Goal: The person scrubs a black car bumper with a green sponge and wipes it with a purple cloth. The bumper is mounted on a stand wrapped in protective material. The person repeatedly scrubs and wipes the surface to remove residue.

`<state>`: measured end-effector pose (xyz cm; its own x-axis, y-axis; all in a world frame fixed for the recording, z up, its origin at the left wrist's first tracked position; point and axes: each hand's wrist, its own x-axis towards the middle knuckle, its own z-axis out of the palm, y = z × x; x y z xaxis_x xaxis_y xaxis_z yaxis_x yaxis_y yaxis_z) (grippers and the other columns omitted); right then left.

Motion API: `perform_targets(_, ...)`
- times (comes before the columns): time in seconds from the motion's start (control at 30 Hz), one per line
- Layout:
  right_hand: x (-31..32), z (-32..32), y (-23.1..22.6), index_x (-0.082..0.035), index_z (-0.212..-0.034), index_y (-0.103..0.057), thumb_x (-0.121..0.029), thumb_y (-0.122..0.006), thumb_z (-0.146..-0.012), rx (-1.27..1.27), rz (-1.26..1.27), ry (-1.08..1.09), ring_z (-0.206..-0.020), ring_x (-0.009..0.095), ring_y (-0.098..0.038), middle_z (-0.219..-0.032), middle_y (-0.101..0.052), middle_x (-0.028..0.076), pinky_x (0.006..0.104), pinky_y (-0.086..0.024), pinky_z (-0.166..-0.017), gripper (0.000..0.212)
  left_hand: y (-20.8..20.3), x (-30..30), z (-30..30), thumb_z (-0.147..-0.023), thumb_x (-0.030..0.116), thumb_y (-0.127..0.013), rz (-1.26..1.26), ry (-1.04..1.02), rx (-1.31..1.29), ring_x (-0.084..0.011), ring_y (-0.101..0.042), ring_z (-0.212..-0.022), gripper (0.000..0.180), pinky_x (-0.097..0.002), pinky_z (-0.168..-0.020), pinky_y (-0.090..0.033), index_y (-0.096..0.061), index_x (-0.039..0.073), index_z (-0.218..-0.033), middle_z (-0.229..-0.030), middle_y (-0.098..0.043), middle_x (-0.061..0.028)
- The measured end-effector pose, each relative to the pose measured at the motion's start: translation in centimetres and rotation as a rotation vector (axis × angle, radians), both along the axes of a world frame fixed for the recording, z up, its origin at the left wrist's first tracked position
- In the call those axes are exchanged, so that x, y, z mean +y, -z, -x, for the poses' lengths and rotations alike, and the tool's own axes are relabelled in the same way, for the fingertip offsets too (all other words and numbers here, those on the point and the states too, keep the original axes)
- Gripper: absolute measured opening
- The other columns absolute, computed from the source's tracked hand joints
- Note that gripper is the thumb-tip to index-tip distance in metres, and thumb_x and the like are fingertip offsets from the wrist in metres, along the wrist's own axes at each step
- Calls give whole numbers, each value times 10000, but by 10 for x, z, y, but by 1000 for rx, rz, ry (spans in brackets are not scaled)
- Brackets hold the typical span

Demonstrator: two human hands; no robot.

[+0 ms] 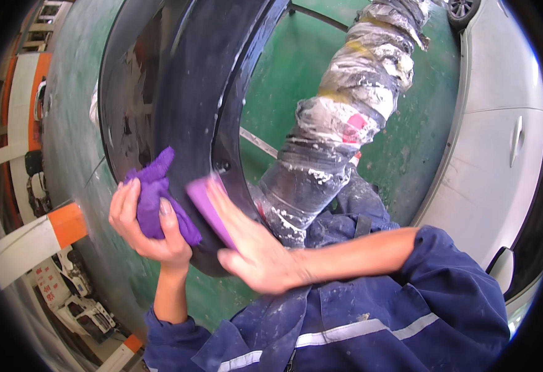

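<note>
A long, curved black car bumper (191, 99) runs from the top of the view down toward me, with a glossy outer side and a wet-looking inner edge. My left hand (150, 242) is closed around a crumpled purple cloth (154, 208), held beside the bumper's near end. With fingers laid along it, my right hand (256, 254) holds a thin purple sanding pad (206, 208) against or just over the bumper's near end. That hand and the pad are slightly blurred. Contact between the pad and the bumper cannot be made out.
To the right of the bumper stands a thick support (352, 93) wrapped in dirty plastic and tape. A silver car (494, 105) is parked on the far right. Orange-and-white rails (36, 242) line the left side. The floor (284, 68) is green.
</note>
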<state>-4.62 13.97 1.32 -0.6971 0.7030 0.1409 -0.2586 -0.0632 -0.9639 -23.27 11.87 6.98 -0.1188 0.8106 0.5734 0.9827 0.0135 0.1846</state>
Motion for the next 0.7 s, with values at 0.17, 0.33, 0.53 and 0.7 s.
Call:
perform_targets(0.17,-11,-8,4,148,-1627,-38,-171,-569,-880,-41,-100,-44,-1622,461,-20,-1715,-13,372,448,-82,-1327,971,1,0,6,-914,180,-677,5,13,-26,-399,-582,-1228,442,-516,-1107,-413,-645,-26,-1304,-1291,-645,-186)
perform_targets(0.33,17,14,6,195,-1599,-52,-120,-522,-875,40,-104,26,-1607,509,-3,-1680,-31,422,501,-73,-1326,919,0,0,-2,-941,110,-649,-9,-10,24,-339,-589,-1247,399,-468,-1113,-427,-647,-27,-1315,-1305,-646,-178)
perform_targets(0.53,-14,-14,8,209,-1589,-46,-138,-549,-856,-11,-135,-89,-1606,514,4,-1678,-27,426,503,-61,-1326,955,1,-2,7,-910,100,-634,-21,39,-4,-356,-604,-1205,355,-486,-1080,-454,-676,-41,-1233,-1244,-657,-191)
perform_targets(0.7,11,18,3,208,-1588,-65,-149,-547,-868,26,-130,63,-1601,524,-18,-1674,-35,432,496,-80,-1327,937,-8,2,9,-842,178,-640,-26,204,88,-416,-607,-1125,333,-536,-1016,-483,-716,17,-1123,-1152,-663,-174)
